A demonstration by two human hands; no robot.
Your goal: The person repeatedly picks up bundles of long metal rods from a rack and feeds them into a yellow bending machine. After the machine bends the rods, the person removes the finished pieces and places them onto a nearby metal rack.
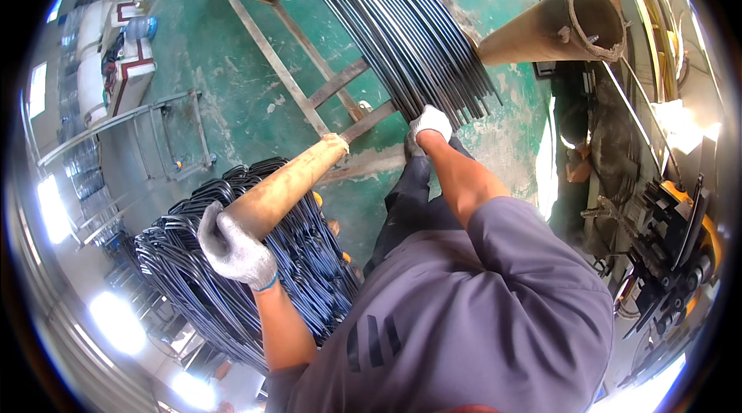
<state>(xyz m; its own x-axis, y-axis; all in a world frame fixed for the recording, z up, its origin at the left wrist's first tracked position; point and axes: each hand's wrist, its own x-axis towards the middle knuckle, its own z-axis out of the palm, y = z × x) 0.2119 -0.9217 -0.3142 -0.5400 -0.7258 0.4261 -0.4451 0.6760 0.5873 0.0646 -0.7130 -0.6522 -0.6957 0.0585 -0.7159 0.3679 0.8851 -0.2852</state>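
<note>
My right hand point(430, 121), in a white work glove, is closed at the near ends of a wide row of long dark metal rods point(402, 34). Its fingers are partly hidden by the back of the glove. Out to the left, my left hand point(239, 251), gloved in white and grey, is at the near end of a tan cardboard-like tube point(290, 181). Thumb and fingers stand apart there, and the glove covers the tube's end. Below that hand lies a large heap of bent dark rods point(309, 270).
A metal frame point(270, 54) stands on the green floor point(232, 96), under the rods. On the right rises another hollow tube point(541, 30), wide end towards me. Beyond it is a machine with yellow parts point(688, 251). A metal rack point(124, 131) stands at the left.
</note>
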